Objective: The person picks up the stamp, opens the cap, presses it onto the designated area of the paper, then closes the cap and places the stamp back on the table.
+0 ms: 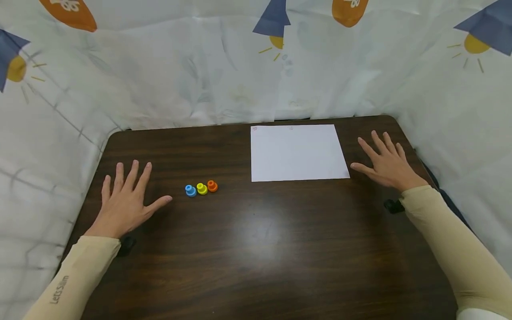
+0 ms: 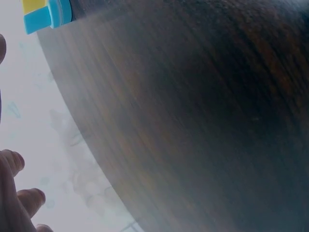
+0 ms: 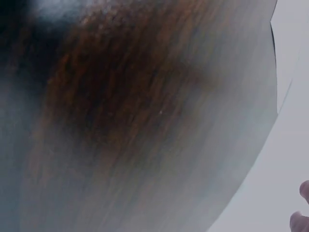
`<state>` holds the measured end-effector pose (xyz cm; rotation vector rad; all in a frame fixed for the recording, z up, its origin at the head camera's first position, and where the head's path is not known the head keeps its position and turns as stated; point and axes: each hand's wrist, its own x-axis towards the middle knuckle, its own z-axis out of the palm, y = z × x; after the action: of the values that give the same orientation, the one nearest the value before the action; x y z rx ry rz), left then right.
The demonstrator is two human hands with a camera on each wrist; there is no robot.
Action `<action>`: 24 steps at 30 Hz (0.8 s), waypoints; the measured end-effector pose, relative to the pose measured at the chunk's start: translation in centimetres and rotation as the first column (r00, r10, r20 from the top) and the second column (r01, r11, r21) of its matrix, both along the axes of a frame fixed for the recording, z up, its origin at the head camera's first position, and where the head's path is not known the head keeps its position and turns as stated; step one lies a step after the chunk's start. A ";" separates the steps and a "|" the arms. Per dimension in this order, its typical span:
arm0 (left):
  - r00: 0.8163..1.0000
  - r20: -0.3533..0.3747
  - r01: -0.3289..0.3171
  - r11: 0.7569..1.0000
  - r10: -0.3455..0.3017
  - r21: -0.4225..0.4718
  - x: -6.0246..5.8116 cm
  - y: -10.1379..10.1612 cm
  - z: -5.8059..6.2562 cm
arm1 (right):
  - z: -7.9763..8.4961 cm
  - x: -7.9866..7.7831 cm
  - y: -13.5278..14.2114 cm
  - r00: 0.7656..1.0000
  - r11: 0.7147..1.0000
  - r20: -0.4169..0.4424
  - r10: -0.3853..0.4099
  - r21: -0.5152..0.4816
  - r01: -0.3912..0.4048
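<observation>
My left hand (image 1: 125,202) is spread over the left side of the dark wooden table, fingers straight, holding nothing. Right of its thumb stand three small peg-shaped pieces in a row: blue (image 1: 190,190), yellow (image 1: 202,189) and orange (image 1: 212,186). The left wrist view catches the blue piece (image 2: 46,17) at its top edge, with part of the yellow one (image 2: 33,5). On the right side my right hand (image 1: 386,164) is also spread and holds nothing. Its thumb points toward a white sheet of paper (image 1: 298,153), a small gap away.
The brown table (image 1: 260,249) has rounded far corners. White cloth (image 1: 192,80) with rocket-like prints hangs behind it and along both sides. Faint small marks show along the paper's far edge. A dark device sits under each wrist.
</observation>
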<state>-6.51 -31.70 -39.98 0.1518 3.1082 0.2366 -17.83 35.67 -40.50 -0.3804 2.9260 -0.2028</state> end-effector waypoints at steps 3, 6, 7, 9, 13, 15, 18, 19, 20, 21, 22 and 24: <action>1.000 0.002 -0.001 1.000 0.001 -0.006 0.0 0.0 -0.3 | -0.3 -0.5 -0.2 1.000 1.000 0.012 0.015 0.019 -0.015; 1.000 0.004 0.006 1.000 -0.006 -0.004 -0.1 0.1 -0.5 | -0.7 -1.0 -0.3 0.999 0.999 0.022 0.025 0.029 -0.025; 1.000 0.006 0.009 1.000 -0.009 0.000 -0.2 0.2 -0.6 | -0.9 -1.1 -0.4 0.999 0.999 0.026 0.029 0.031 -0.030; 1.000 0.005 0.018 1.000 -0.018 0.008 -0.4 0.3 -0.6 | -1.1 -1.4 -0.6 0.999 0.999 0.030 0.038 0.033 -0.039; 0.999 0.006 0.031 0.999 -0.032 0.023 -0.7 0.6 -0.8 | -1.5 -2.0 -1.2 0.997 0.997 0.043 0.060 0.043 -0.062; 0.999 0.007 0.034 0.999 -0.034 0.029 -0.8 0.8 -0.9 | -1.7 -2.3 -1.6 0.996 0.996 0.051 0.073 0.045 -0.075; 0.999 0.007 0.037 0.999 -0.038 0.038 -0.7 0.9 -1.1 | -1.9 -2.5 -2.2 0.994 0.994 0.057 0.090 0.060 -0.093; 0.999 0.008 0.038 0.998 -0.039 0.040 -0.7 0.9 -1.2 | -1.9 -2.6 -2.3 0.994 0.993 0.062 0.094 0.065 -0.098; 0.999 0.008 0.040 0.998 -0.041 0.045 -0.7 1.0 -1.2 | -1.9 -2.7 -2.5 0.993 0.992 0.066 0.098 0.070 -0.102; 0.999 0.009 0.043 0.998 -0.043 0.050 -0.7 1.0 -1.3 | -2.0 -2.7 -2.6 0.993 0.991 0.067 0.101 0.077 -0.106; 0.999 0.008 0.046 0.997 -0.046 0.054 -0.7 1.0 -1.4 | -2.0 -2.7 -2.7 0.992 0.990 0.066 0.103 0.086 -0.109; 0.999 0.008 0.053 0.996 -0.054 0.066 -0.8 1.1 -1.5 | -1.9 -2.8 -2.9 0.992 0.989 0.070 0.108 0.090 -0.114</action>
<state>-7.26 -30.63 -41.45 0.2340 3.0832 0.3375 -20.60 32.72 -42.39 -0.5100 2.8273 -0.0607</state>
